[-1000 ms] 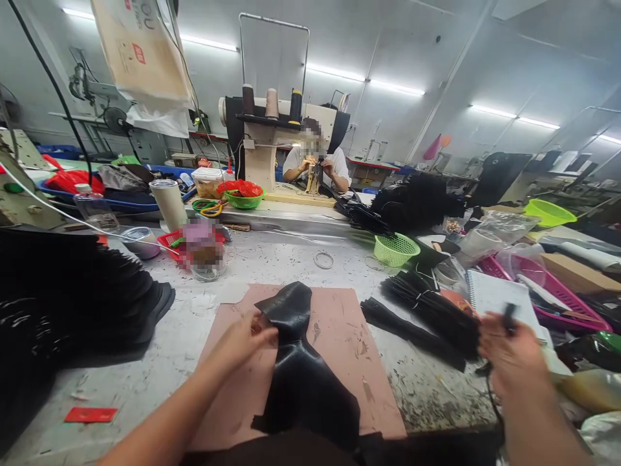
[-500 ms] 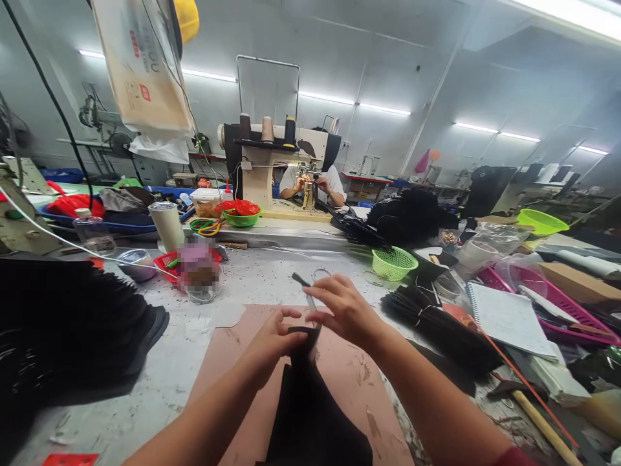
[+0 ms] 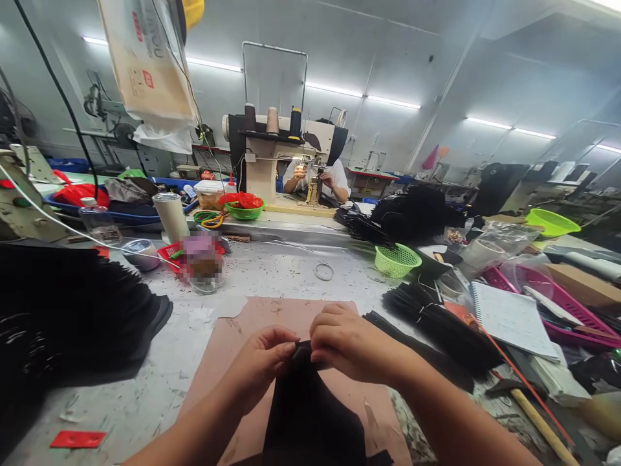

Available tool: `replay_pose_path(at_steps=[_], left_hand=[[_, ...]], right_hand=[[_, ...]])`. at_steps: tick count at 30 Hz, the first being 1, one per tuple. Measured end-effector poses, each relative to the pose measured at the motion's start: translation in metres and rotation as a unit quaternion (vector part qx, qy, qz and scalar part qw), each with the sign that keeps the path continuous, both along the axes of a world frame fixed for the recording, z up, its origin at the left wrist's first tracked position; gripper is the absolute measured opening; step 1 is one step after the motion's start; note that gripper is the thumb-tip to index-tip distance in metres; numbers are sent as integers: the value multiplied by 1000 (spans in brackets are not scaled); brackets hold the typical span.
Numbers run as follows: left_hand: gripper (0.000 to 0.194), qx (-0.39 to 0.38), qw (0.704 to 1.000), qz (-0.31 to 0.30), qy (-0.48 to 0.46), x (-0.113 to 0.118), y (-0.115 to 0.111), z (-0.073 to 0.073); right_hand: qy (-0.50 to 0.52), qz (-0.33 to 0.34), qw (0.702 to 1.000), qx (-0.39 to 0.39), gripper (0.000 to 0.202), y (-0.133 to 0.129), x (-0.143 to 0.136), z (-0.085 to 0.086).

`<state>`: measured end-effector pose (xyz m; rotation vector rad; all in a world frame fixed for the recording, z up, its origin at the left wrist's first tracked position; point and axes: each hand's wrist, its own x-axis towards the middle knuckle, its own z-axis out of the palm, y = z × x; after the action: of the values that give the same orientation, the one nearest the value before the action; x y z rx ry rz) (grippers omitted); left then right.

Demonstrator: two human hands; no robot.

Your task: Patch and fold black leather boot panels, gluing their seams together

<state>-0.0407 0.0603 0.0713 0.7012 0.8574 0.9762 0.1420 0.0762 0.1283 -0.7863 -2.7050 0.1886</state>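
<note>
A black material piece [image 3: 313, 414] lies over the pinkish board [image 3: 228, 349], its narrow end raised between my hands. My left hand [image 3: 266, 356] pinches the left side of that narrow end between thumb and forefinger. On the other side, my right hand [image 3: 344, 343] has its fingers curled down against the same end, thumb beneath. The fingertips of both hands nearly meet there. Whether a strip is still in my right hand's fingers is hidden.
Stacked black pieces [image 3: 87, 323] stand at the left. A bundle of black strips [image 3: 436, 323], a notebook [image 3: 512, 320] and a hammer [image 3: 538, 417] lie right. Behind are a green basket [image 3: 398, 260], a cup [image 3: 171, 219] and a sewing machine [image 3: 262, 162] with a person's hands [image 3: 327, 178].
My right hand has come down from above, where it held a small dark strip, onto the narrow end of the black piece. My left hand has shifted slightly lower. The view has moved a little.
</note>
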Motion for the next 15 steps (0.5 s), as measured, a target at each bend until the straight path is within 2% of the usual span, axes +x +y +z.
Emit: replay_pose_path(at_steps=[4, 6, 9, 12, 15], left_hand=[[32, -30, 999, 40, 14, 3, 1, -5], [29, -39, 997, 55, 24, 2, 3, -10], [18, -56, 992, 106, 46, -7, 11, -17], [11, -62, 981, 171, 67, -19, 20, -21], [10, -56, 978, 185, 76, -26, 24, -18]], right_hand=[[1, -23, 991, 133, 11, -12, 1, -13], [-15, -23, 986, 162, 12, -17, 1, -18], [-14, -19, 986, 166, 11, -26, 3, -20], [4, -23, 990, 137, 11, -32, 6, -20], [-9, -37, 996, 79, 15, -34, 7, -21]])
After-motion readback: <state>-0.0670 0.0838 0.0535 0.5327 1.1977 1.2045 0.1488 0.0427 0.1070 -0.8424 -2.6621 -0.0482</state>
